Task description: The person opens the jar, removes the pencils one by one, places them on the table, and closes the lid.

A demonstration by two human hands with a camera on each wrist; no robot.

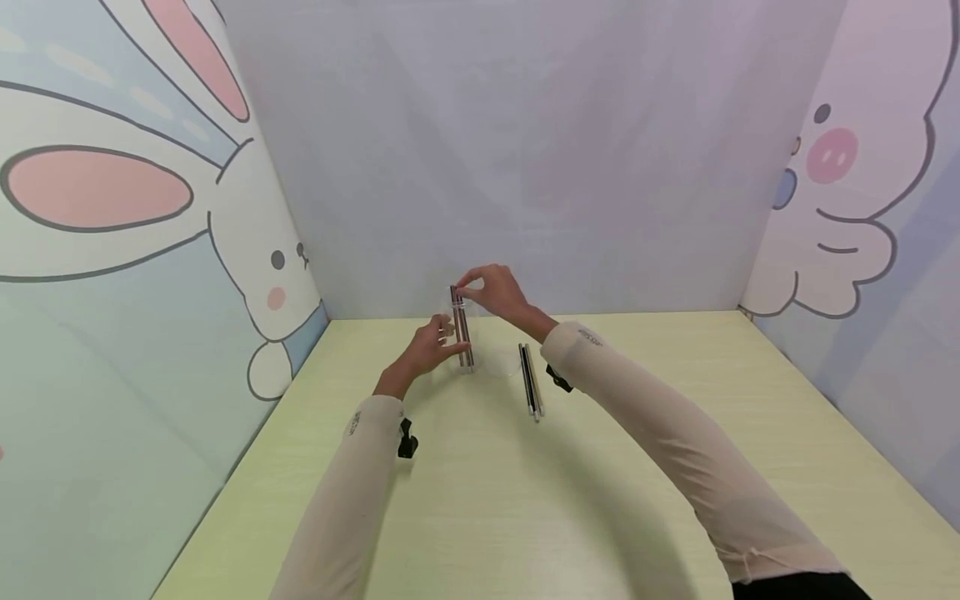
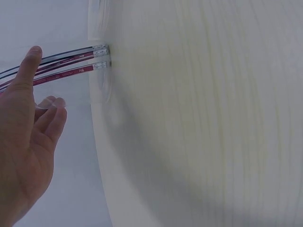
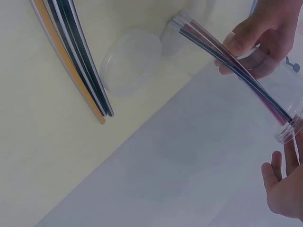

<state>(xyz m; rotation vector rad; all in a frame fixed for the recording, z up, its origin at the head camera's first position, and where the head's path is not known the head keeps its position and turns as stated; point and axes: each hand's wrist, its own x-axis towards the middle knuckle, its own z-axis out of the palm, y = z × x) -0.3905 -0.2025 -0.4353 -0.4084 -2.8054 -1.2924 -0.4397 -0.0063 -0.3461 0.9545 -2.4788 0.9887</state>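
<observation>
A tall clear plastic jar (image 3: 284,87) stands at the back of the table, several dark and red pencils (image 2: 71,73) leaning inside it. My left hand (image 1: 426,348) grips the jar from the left side, thumb in front and fingers behind. In the left wrist view, the pencils' silvery ends (image 2: 102,64) are down at the jar's base. At the mouth, thumb and forefinger of my right hand (image 1: 495,290) come together on a pencil's upper end. The right wrist view shows the right hand partly cut off by the frame edge, right at the jar's rim.
A clear round lid (image 3: 132,61) lies on the table to the right of the jar. Beyond it are several more pencils (image 1: 530,382), dark ones and an orange one, side by side. The grey back wall (image 1: 637,208) rises close behind the jar.
</observation>
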